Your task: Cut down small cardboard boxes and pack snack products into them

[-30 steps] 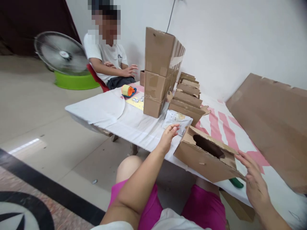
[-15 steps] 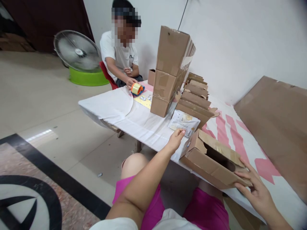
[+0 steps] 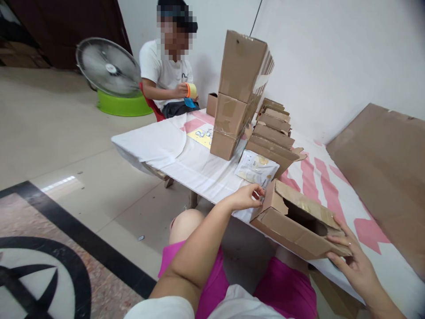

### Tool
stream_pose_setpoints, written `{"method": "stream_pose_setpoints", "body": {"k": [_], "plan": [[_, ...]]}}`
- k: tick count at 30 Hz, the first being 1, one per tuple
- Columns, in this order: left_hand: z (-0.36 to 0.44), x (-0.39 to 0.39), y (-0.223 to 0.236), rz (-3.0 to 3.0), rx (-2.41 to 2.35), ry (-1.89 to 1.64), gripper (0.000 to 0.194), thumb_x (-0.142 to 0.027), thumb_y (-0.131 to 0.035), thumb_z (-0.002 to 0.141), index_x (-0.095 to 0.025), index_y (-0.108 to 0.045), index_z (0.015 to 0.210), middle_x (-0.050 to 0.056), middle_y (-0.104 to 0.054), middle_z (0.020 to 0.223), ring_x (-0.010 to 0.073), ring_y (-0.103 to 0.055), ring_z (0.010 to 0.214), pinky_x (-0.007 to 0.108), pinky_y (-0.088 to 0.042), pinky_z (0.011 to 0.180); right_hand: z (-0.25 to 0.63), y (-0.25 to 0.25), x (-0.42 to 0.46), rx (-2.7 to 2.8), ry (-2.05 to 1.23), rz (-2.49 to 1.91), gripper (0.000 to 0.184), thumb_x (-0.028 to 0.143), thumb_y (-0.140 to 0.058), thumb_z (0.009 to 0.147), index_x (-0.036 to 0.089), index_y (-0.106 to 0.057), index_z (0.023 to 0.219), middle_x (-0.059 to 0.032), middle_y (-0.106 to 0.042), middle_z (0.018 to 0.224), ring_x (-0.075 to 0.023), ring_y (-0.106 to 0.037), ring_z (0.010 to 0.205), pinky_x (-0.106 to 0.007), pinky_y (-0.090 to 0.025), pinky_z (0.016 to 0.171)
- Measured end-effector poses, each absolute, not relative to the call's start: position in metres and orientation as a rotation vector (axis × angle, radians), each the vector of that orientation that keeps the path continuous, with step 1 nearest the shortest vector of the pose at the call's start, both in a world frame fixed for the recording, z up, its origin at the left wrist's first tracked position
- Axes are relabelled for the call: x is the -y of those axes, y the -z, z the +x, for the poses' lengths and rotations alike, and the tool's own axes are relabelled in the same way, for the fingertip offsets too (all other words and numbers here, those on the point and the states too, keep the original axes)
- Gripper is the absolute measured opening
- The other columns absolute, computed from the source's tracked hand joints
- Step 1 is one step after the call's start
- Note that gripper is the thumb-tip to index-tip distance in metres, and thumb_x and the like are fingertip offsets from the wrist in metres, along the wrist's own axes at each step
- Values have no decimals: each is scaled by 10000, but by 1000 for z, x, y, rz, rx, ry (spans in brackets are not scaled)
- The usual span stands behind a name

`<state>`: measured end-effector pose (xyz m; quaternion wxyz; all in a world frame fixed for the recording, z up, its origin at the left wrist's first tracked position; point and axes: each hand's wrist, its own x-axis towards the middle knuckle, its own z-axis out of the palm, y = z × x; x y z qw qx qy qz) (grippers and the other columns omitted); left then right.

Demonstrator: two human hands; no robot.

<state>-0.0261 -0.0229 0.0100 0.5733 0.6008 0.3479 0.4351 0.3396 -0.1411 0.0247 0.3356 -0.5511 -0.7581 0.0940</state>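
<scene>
An opened brown cardboard box (image 3: 299, 239) lies at the table's near edge, with a dark gap along its top between the flaps. My right hand (image 3: 355, 257) is closed around its right end, fingers on top and thumb at the near side. At the other end is my left hand (image 3: 247, 197), its fingers curled close against the box's end face. Whether anything is pinched in them is hidden. Just beyond my left hand lies a white plastic packet (image 3: 257, 167) with printing on it.
Tall stacked closed boxes (image 3: 232, 84) stand mid-table. Behind the packet is a row of open-flapped boxes (image 3: 272, 146). A seated person (image 3: 166, 75) across the table holds an orange-and-blue tape dispenser (image 3: 191, 93). A large cardboard sheet (image 3: 381, 168) leans on the right; a fan (image 3: 108, 66) stands left.
My left hand has moved down and toward the box's left end, its fingers curling in. My right hand stays on the box. The other person has lifted the tape dispenser off the table.
</scene>
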Motion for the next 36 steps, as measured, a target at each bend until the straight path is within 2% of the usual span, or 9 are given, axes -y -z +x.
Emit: {"method": "stream_pose_setpoints", "body": {"k": [4, 8, 15, 22, 27, 31, 33, 36], "plan": [[-26, 24, -8, 1429, -794, -948, 427, -34, -711, 531, -181, -655, 927, 35, -660, 952, 169, -620, 814, 283, -498, 713, 340, -22, 142, 1971, -240, -1413, 285, 467, -668, 822, 264, -639, 1020, -105, -437, 1504, -341, -393, 1404, -518, -419, 1080], [-25, 21, -7, 1387, -761, -935, 488, -34, -707, 552, -168, -636, 1016, 37, -638, 951, 136, -594, 769, 282, -498, 717, 341, -22, 142, 1973, -255, -1420, 279, 446, -671, 825, 260, -633, 1030, -110, -428, 1512, -343, -369, 1419, -534, -402, 1093], [-22, 20, -1, 1262, -676, -897, 349, -38, -686, 604, -161, -603, 919, -21, -564, 770, 88, -558, 681, 217, -485, 612, 340, -21, 140, 1968, -263, -1381, 255, 425, -674, 818, 278, -627, 1020, -81, -397, 1537, -345, -356, 1427, -558, -375, 1107], [-23, 18, -1, 1255, -671, -903, 314, -74, -782, 564, -157, -621, 820, -50, -547, 672, 60, -514, 610, 185, -437, 577, 338, -21, 140, 1929, -268, -1405, 275, 444, -693, 792, 270, -639, 998, -88, -418, 1522, -357, -367, 1419, -564, -364, 1117], [-25, 20, -5, 1264, -709, -909, 252, -105, -811, 531, -151, -610, 675, -52, -572, 591, 70, -519, 563, 196, -401, 550, 337, -21, 141, 1930, -292, -1407, 278, 435, -683, 803, 273, -630, 1023, -85, -375, 1556, -357, -354, 1427, -547, -406, 1090], [-24, 20, -7, 1222, -784, -961, 303, -148, -852, 478, -157, -585, 620, -51, -589, 558, 86, -532, 537, 215, -412, 542, 337, -20, 140, 1929, -271, -1393, 284, 438, -682, 803, 270, -630, 1026, -83, -375, 1559, -361, -371, 1418, -538, -431, 1078], [-25, 16, -5, 1159, -861, -1048, 316, -185, -853, 499, -165, -565, 628, -61, -568, 535, 89, -535, 513, 216, -411, 527, 337, -18, 139, 1933, -256, -1379, 285, 446, -683, 797, 274, -632, 1019, -75, -372, 1563, -368, -367, 1419, -541, -442, 1071], [-31, 5, 1, 993, -1043, -1300, 274, -228, -793, 624, -176, -529, 678, -75, -530, 552, 75, -521, 511, 208, -415, 540, 338, -15, 138, 1940, -241, -1362, 294, 464, -674, 798, 286, -626, 1028, -58, -356, 1575, -374, -350, 1427, -564, -419, 1088]]}}
